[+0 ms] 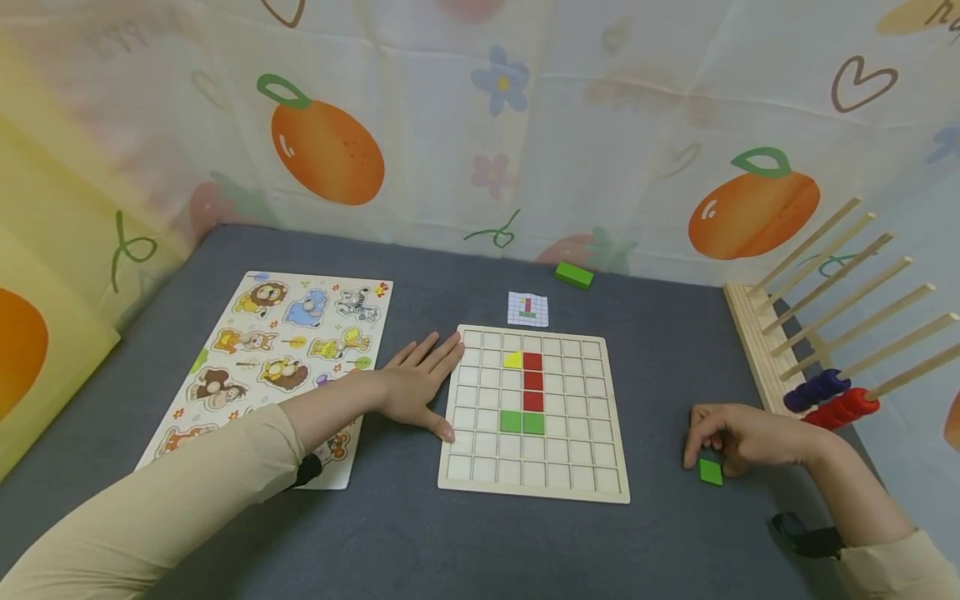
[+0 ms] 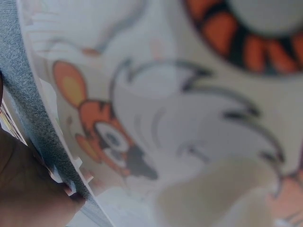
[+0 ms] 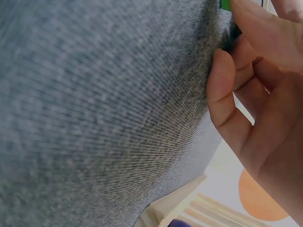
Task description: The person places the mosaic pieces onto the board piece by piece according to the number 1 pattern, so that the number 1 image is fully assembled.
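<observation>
My left hand [image 1: 416,379] lies spread at the left edge of a wooden grid board [image 1: 534,496], its fingertips and thumb at the frame. On the board are a yellow piece [image 1: 513,360], a column of red tiles [image 1: 532,381] and a pair of green tiles [image 1: 511,422]. To the right of the board, my right hand [image 1: 738,433] reaches down with bent fingers around a loose green tile [image 1: 710,472] on the table. The thumb is close to this tile's edge, and a gap shows beside the index finger. In the right wrist view, the tile [image 3: 225,4] peeks out by the thumb tip.
An animal picture board [image 1: 300,333] lies under the left forearm. Beyond the grid board are a small pattern card [image 1: 528,309] and a green block [image 1: 574,276]. A wooden peg rack [image 1: 757,350] with purple and red beads stands close behind the right hand.
</observation>
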Tool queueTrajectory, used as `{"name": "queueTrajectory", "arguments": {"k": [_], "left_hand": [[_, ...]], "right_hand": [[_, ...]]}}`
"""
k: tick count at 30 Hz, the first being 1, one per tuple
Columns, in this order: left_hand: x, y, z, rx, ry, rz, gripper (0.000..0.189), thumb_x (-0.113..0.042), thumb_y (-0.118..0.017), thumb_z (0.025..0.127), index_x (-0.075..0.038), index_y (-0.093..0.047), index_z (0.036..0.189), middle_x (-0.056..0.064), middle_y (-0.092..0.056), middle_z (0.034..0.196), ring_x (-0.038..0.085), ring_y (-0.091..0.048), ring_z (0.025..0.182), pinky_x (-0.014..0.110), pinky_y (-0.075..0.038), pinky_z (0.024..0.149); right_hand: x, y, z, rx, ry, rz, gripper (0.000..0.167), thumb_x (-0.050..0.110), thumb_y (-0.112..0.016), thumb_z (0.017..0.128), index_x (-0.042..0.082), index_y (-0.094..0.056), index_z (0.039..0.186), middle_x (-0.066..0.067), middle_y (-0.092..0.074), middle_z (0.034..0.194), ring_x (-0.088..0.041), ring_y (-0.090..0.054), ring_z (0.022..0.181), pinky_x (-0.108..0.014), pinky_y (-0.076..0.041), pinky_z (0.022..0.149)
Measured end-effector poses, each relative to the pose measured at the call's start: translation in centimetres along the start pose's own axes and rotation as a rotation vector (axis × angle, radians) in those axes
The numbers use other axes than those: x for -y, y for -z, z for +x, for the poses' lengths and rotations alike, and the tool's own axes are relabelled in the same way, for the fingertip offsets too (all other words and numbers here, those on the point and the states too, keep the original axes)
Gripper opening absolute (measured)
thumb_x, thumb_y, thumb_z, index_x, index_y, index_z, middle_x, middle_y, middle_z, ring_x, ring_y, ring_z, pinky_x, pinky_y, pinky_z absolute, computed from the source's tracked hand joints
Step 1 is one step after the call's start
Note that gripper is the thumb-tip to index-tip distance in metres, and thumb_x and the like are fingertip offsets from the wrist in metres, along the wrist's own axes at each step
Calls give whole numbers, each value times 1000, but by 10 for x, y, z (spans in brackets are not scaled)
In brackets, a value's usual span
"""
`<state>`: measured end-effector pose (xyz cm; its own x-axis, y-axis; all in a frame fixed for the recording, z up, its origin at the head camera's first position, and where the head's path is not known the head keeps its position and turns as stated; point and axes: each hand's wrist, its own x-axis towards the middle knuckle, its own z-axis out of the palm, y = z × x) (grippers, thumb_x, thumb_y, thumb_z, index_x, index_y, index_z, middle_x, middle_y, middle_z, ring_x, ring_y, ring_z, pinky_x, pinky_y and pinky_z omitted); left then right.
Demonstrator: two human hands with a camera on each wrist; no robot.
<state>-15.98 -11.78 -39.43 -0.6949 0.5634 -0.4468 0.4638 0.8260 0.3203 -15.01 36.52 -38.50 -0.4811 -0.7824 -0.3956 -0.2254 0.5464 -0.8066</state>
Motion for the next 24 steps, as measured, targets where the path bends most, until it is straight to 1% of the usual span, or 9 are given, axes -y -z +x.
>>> {"name": "queueTrajectory", "arguments": {"k": [5, 10, 15, 19, 24], "left_hand": [[0, 0, 0, 2, 1, -5, 123, -68, -67, 78, -12, 6, 160, 6, 16, 168, 36, 13, 156, 57, -1, 126], [0, 1, 0, 3, 1, -6, 124, -69, -67, 78, -12, 6, 160, 6, 17, 168, 36, 13, 156, 57, 0, 126], [0, 1, 0, 5, 1, -4, 123, -69, -67, 79, -12, 6, 160, 6, 17, 168, 36, 13, 156, 57, 0, 126], [0, 0, 0, 4, -3, -2, 123, -69, -67, 79, -12, 6, 160, 6, 17, 168, 36, 13, 156, 57, 0, 126], [1, 1, 0, 1, -5, 4, 123, -69, -66, 79, -12, 6, 160, 6, 16, 168, 36, 13, 156, 57, 0, 126]], "right_hand": [[1, -3, 0, -15, 23, 8, 53, -18, -64, 59, 12, -76, 100, -13, -46, 86, -23, -36, 71, -25, -34, 50], [1, -5, -1, -39, 39, -26, 53, -18, -64, 57, 14, -76, 97, -11, -47, 86, -23, -36, 70, -25, -33, 50], [1, -7, -1, -79, 45, -102, 48, -14, -69, 60, 19, -76, 94, -6, -50, 84, -21, -40, 70, -24, -36, 55], [1, -7, 0, -95, 23, -124, 42, -9, -74, 63, 21, -76, 92, -5, -52, 83, -18, -42, 71, -23, -38, 57], [4, -5, 0, -95, 26, -149, 36, -3, -76, 69, 22, -73, 95, -4, -52, 84, -15, -46, 73, -23, -40, 59]]}}
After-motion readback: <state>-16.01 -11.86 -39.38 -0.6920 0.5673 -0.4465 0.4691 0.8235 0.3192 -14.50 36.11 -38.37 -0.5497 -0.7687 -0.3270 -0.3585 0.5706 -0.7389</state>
